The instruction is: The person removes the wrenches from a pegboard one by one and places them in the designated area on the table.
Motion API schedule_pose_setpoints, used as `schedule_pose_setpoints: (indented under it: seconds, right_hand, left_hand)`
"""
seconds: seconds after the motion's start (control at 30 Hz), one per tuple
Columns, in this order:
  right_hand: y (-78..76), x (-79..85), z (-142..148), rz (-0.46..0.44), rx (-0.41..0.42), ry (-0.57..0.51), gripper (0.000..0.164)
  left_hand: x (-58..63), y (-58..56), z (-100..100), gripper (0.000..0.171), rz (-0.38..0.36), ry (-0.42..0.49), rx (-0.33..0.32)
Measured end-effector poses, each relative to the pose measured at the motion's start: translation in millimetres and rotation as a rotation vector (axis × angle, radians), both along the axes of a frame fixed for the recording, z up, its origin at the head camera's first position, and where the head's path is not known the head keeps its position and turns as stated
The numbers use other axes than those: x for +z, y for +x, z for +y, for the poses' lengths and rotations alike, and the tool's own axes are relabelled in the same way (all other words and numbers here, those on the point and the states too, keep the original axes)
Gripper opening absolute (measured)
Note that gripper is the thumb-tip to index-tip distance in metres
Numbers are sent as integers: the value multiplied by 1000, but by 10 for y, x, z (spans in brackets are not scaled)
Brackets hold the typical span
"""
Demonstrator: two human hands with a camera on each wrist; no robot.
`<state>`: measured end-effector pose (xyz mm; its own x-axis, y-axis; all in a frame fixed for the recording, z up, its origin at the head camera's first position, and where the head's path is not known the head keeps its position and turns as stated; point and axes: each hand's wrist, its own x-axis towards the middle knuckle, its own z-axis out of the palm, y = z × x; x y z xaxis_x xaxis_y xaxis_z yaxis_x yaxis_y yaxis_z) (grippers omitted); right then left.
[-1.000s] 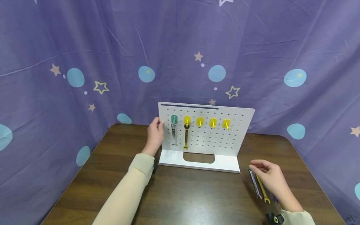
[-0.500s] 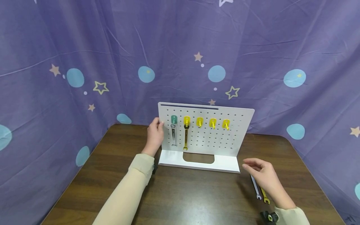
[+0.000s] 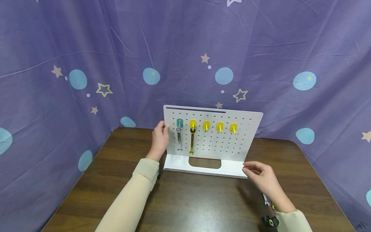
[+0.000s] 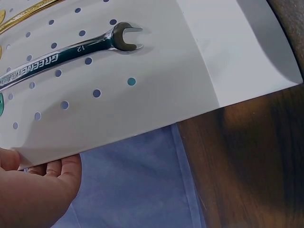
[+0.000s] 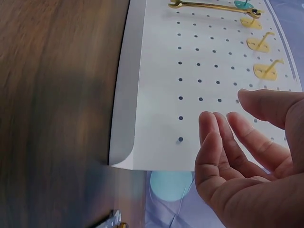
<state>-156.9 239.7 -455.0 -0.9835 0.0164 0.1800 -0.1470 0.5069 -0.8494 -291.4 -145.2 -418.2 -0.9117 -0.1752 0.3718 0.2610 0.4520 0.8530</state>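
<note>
My left hand (image 3: 160,140) grips the left edge of a white pegboard stand (image 3: 229,143); in the left wrist view its thumb is on the front face and its fingers go behind. A silver wrench (image 4: 71,52) marked 12 hangs from the green hook (image 3: 179,122). Beside it a gold wrench (image 3: 192,141) hangs on a yellow hook (image 3: 193,123). Near the stand's lower right corner is my right hand (image 3: 264,181). The right wrist view shows its fingers (image 5: 209,156) loosely bent, thumb apart, nothing between them.
More yellow hooks (image 3: 220,127) stick out of the board with nothing on them. On the wooden table (image 3: 185,206), a silver wrench (image 3: 266,200) and a yellow wrench (image 3: 272,205) lie partly hidden under my right forearm. A purple curtain (image 3: 185,48) hangs behind.
My right hand has moved left from over the loose wrenches toward the stand's right corner, carrying nothing. A purple wrench end seen earlier is now hidden. My left hand has stayed put.
</note>
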Motion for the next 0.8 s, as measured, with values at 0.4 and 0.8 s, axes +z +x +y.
schedule_pose_setpoints:
  seconds: [0.4, 0.8]
  right_hand:
    - [-64, 11, -128, 0, 25, -21, 23]
    - [-127, 3, -276, -10, 62, -65, 21]
  left_hand:
    - [11, 21, -8, 14, -6, 6, -3]
    - [13, 14, -6, 14, -8, 3, -7]
